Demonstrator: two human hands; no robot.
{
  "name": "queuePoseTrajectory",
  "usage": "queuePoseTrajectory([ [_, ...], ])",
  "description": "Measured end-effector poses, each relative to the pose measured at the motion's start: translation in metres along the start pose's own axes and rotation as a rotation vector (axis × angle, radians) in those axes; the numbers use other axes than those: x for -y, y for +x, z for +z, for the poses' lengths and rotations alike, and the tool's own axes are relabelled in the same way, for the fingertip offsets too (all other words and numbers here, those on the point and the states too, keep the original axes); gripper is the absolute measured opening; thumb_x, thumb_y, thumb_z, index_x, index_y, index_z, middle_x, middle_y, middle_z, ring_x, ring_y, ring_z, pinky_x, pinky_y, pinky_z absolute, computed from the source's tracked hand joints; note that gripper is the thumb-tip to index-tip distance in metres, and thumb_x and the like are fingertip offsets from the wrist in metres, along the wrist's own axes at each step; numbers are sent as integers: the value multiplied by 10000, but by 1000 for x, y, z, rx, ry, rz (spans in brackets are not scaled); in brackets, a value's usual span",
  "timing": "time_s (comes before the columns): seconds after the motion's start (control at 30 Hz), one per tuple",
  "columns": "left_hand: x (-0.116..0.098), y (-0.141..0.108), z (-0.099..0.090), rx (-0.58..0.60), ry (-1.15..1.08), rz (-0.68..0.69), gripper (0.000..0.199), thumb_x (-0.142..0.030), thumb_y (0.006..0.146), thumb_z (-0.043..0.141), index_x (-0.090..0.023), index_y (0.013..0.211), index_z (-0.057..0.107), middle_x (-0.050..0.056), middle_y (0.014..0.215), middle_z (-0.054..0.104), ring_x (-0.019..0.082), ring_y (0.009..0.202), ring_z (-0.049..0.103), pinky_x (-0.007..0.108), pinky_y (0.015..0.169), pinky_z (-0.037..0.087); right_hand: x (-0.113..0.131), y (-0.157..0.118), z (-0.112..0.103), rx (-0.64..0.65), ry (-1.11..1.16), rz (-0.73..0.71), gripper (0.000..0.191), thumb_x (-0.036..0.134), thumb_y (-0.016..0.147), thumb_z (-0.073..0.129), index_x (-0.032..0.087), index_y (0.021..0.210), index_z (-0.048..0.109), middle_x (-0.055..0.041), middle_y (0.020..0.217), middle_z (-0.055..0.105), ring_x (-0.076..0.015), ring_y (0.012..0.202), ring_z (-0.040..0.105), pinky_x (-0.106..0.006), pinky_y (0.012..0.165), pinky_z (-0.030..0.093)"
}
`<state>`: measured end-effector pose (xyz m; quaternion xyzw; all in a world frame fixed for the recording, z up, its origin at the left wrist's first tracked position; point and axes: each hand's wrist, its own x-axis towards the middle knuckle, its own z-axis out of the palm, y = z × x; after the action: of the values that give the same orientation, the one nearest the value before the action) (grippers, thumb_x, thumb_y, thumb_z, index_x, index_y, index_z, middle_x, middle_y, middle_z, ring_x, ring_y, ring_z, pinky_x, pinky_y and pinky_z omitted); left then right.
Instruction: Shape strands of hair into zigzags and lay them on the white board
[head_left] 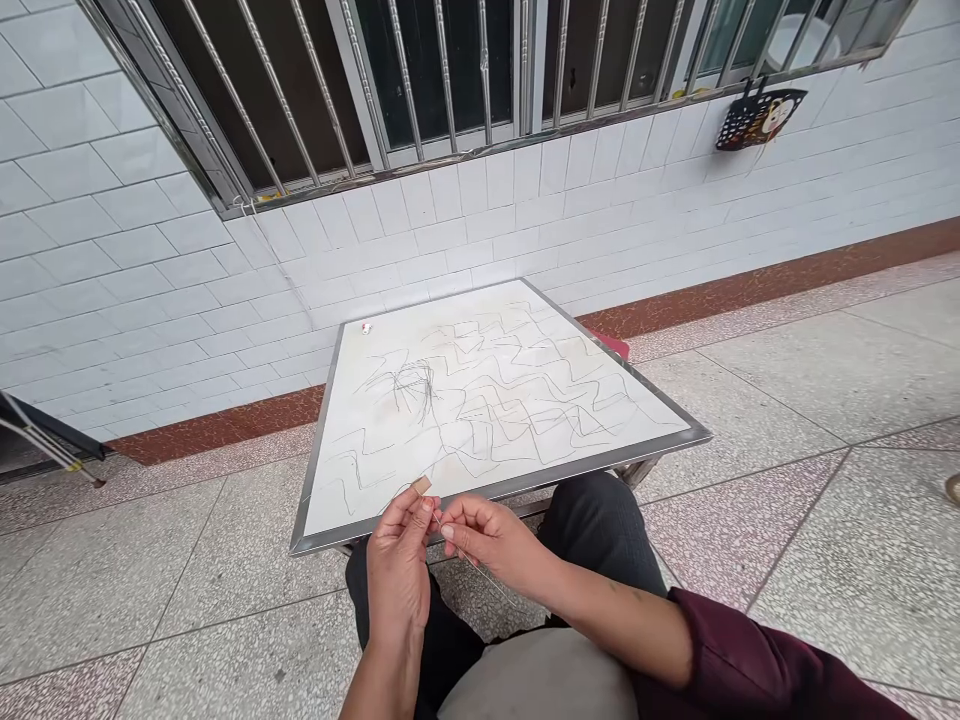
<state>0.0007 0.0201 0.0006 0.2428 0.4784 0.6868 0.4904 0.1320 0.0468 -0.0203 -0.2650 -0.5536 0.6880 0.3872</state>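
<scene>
Quietly, from where I stand, the white table (352, 400) fills the middle, metal-edged, with thin bent strands (555, 385) scattered across its top and a dark tangle (415, 385) toward nine o'clock. At its seven o'clock edge, the left hand (403, 555) grips a small tan piece (421, 485); the right hand (486, 538) pinches a fine wire (491, 580) trailing toward five. A tiled wall (450, 240) and barred window (442, 80) stand at twelve, a black basket (757, 120) hangs between one and two, and speckled floor (750, 400) spreads at three.
</scene>
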Motion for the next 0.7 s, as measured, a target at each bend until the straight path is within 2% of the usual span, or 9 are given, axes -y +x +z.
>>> queuePoseTrajectory([
  [0.23,-2,-2,0,-64,-27,27,400,-307,594,893,-157,944,768,35,775,717,104,704,618,203,667,492,0,-3,-4,61,-126,-2,328,510,844,633,183,837,605,18,678,609,-106,603,504,-246,592,388],
  [0.5,-1,-4,-2,2,32,65,340,-307,641,862,-177,940,768,15,755,706,112,688,625,242,709,503,-2,-3,-7,6,-154,-35,206,395,865,620,191,834,630,12,714,621,-127,685,559,-263,666,424],
  [0.7,-1,-5,-1,-5,5,49,306,-310,654,851,-166,911,768,38,783,726,138,734,655,259,715,514,1,-4,-5,-91,-341,-100,105,309,854,620,208,828,637,22,718,643,-124,661,569,-244,627,419],
])
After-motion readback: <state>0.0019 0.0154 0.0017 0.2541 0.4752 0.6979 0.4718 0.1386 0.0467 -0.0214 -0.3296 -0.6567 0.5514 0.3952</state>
